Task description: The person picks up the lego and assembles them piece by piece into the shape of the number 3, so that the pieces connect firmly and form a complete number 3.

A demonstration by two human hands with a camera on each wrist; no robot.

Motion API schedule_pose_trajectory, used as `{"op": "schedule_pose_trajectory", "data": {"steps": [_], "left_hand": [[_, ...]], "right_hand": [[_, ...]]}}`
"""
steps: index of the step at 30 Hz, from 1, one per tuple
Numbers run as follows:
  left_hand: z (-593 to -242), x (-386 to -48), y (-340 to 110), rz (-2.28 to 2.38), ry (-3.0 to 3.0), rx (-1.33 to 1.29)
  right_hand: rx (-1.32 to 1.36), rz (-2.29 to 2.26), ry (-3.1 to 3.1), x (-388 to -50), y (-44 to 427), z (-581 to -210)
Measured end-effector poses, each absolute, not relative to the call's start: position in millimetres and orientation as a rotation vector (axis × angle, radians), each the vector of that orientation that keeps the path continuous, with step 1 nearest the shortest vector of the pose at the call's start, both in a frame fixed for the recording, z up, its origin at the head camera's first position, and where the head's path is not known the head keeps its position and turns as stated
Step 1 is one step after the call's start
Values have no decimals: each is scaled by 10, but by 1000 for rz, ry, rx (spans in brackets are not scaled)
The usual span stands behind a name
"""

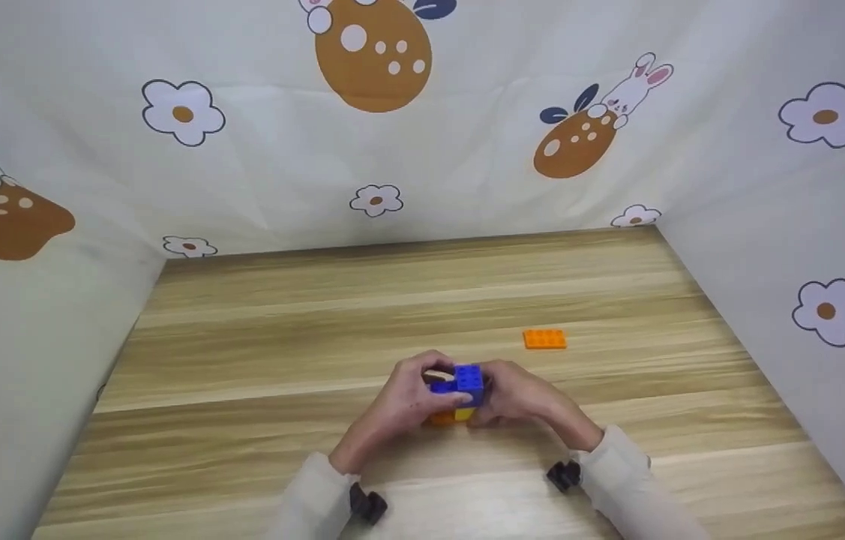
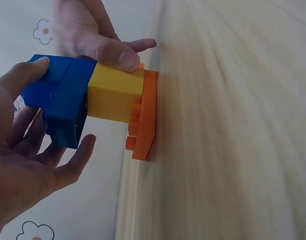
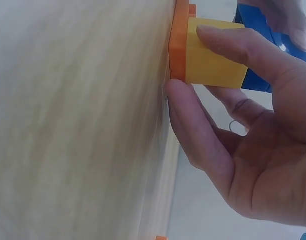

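A stack of toy building blocks stands on the table between the two hands. At its bottom is a flat orange plate [image 2: 148,117] with studs, lying on the wood. A yellow block [image 2: 115,92] sits on one end of the plate, and blue blocks [image 1: 469,377] top it, one overhanging to the side. My left hand [image 1: 403,397] holds the blue blocks, its thumb on the uppermost one and its fingers behind. With the thumb on its face, my right hand [image 1: 516,390] grips the yellow block [image 3: 215,60]; a fingertip touches the orange plate's edge [image 3: 178,50].
A second orange plate [image 1: 544,339] lies flat on the wooden table [image 1: 280,322], beyond the right hand. Fabric walls with flowers and rabbits [image 1: 467,150] rise at the back and both sides. Dark wrist mounts [image 1: 368,504] sit at both sleeves.
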State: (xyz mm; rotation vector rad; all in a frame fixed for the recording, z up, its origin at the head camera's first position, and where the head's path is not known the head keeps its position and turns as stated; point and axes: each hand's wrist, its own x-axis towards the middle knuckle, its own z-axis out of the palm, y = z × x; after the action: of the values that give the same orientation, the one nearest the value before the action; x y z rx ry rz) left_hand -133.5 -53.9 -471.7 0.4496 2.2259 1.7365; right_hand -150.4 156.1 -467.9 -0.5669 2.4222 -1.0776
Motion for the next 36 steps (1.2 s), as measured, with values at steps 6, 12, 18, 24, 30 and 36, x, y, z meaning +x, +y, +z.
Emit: {"op": "schedule_pose_trajectory", "data": {"steps": [6,12,18,24,30,36], "left_hand": [[-4716,-1370,-557,1707,2147,475],[-4672,-1451,-677,1584,2164,544],[-4742,-1559,-849,1513,2170,567],[-4825,-1602,-914,1489,2119,551],[-4893,-1620,-921,1535,2082,547],[-4898,-1626,-932,1552,2090,493]], "right_hand": [[-557,-1080,2417,-1510,1553,-4693],[-439,-1137,2388,-1502,1556,-4680],[-319,-1170,2405,-1523,1539,-4676],[-247,-1170,2413,-1537,1515,-4666],[-248,-1140,2415,-1541,1528,-4649],[-364,-1083,2445,-1620,1706,-4524]]}}
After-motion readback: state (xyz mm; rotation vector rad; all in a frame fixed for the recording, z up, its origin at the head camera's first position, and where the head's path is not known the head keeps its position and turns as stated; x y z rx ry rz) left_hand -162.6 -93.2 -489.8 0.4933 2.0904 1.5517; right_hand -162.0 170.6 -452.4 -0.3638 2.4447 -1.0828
